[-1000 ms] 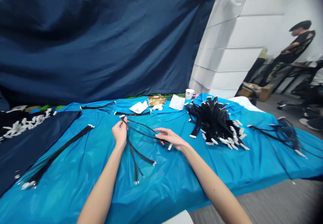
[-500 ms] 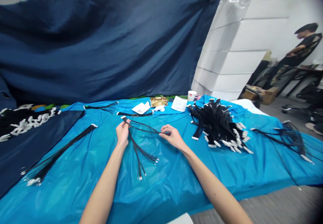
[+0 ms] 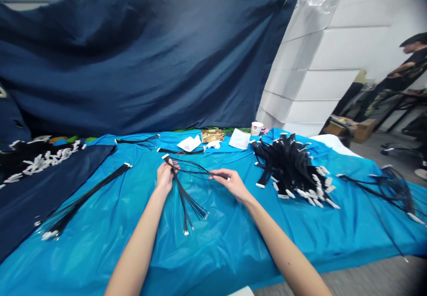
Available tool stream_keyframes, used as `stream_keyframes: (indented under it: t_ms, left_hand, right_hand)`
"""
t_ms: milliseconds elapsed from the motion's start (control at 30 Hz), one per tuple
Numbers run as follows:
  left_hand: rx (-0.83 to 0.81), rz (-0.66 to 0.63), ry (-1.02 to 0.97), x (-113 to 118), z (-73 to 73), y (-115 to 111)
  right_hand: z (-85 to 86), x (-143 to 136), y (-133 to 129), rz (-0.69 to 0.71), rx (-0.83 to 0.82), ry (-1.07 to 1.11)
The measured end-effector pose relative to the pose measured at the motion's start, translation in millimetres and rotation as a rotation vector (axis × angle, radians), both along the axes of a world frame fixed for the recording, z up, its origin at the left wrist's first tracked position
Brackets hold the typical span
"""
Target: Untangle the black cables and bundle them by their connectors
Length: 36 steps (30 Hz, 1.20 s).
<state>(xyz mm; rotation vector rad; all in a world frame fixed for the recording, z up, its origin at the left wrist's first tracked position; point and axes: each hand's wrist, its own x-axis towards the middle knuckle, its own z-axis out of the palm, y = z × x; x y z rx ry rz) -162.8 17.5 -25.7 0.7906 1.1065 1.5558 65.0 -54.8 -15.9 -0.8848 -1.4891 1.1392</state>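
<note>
Between my hands is a black wire harness [image 3: 181,188] with a white connector at its top end. My left hand [image 3: 164,176] is closed around it just below that connector. Some of its wires stretch to the right, where my right hand [image 3: 230,183] pinches them near their ends. The other wires fan out downward over the blue sheet [image 3: 213,256], their tips pale or metallic. To the left lies a separate bundle of black wires [image 3: 87,193], and on the right is a big heap of black cables [image 3: 287,167] with white connectors.
Another pile of cables [image 3: 43,158] rests on dark cloth at far left. A gold box [image 3: 212,135], white packets [image 3: 239,139] and a paper cup [image 3: 256,128] stand at the back. Loose wires [image 3: 390,189] lie at right. A person [image 3: 407,71] is in the background.
My right hand has slid slightly along the wires and its fingers have closed in more around their ends. The view has shifted a little, and my left hand keeps its hold.
</note>
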Motion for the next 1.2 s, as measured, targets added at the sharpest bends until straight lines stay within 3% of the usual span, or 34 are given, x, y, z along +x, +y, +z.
stream_keyframes:
  t_ms: [167,300,400,500,667,1200]
  left_hand:
    - [-0.023,0.007,-0.128,-0.8,-0.9,3.0]
    - [-0.002,0.043,-0.22,-0.6,-0.6,4.7]
    - [0.016,0.043,-0.279,-3.1,0.4,5.5]
    - [0.018,0.015,-0.321,-6.7,1.3,6.1]
    - [0.0,-0.03,-0.329,-8.2,1.4,5.4]
    - [-0.01,-0.121,-0.252,-5.5,4.8,4.3]
  right_hand:
    - [-3.0,0.9,2.8,-0.158,0.197,-0.275]
    - [-6.9,-1.4,0.6,-0.177,0.437,-0.436]
    - [-11.8,-9.5,-5.3,-0.133,0.665,-0.519]
    - [-18.7,-22.7,-13.9,0.035,0.79,-0.597]
    - [-29.0,-39.6,-25.8,0.161,0.853,-0.77]
    - [-21.2,-38.6,-28.2,0.114,0.698,-0.791]
